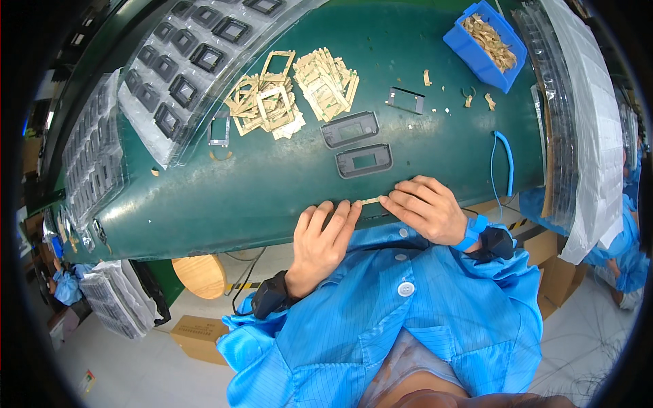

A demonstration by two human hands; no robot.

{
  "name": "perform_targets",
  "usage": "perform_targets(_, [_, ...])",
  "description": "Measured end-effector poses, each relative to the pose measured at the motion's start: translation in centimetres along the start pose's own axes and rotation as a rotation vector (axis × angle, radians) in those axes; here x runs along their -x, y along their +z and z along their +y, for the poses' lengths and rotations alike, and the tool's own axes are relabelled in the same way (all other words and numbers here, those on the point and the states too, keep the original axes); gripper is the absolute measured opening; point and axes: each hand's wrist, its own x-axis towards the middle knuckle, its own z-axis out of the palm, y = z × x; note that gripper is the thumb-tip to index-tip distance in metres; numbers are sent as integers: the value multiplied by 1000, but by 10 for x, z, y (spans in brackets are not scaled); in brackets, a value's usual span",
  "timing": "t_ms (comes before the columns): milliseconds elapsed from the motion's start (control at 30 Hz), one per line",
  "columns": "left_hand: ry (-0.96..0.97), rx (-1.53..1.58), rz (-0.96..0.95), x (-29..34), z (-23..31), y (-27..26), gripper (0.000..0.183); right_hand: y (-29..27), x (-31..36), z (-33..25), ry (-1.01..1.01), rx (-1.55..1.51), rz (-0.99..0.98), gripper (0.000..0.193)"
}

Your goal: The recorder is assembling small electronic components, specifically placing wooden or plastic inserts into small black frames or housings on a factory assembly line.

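At the desk's (258,190) near side, the left grip (322,241) and right grip (430,212) are pinching opposite ends of a pale strip (371,200), apparently keeping it steady; grey frames (385,158) are lying farther off.

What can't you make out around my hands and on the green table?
All in the head view:
Ends of the thin cream strip: hidden by the left hand and right hand.
Lower pieces in the stack of cream rectangular frames: covered by upper ones.
Floor of the blue rectangular plastic bin: buried under tan scraps.
Far part of the clear plastic tray: cut off by the top edge.
Tiny white specks on the green table: too small to identify.
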Motion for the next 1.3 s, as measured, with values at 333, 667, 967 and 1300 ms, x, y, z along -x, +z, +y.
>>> perform_targets(333, [-196, 140, 7, 1, 5, -4, 42, 10, -1, -25, 133, -55, 171, 32])
perform_targets(667, [-821, 1601, 112, -40, -4, -17, 30, -9, -22, -14, 868, -1595, 229, 18])
perform_targets(967, [-826, 1942, 23, -50, -3, -8, 24, -7, -20, -9, 1023, -2129, 220, 23])
perform_targets(1300, [-818, 1649, -448, -62, -15, -24, 23, -53, -39, 39, 634, -1047, -318, 19])
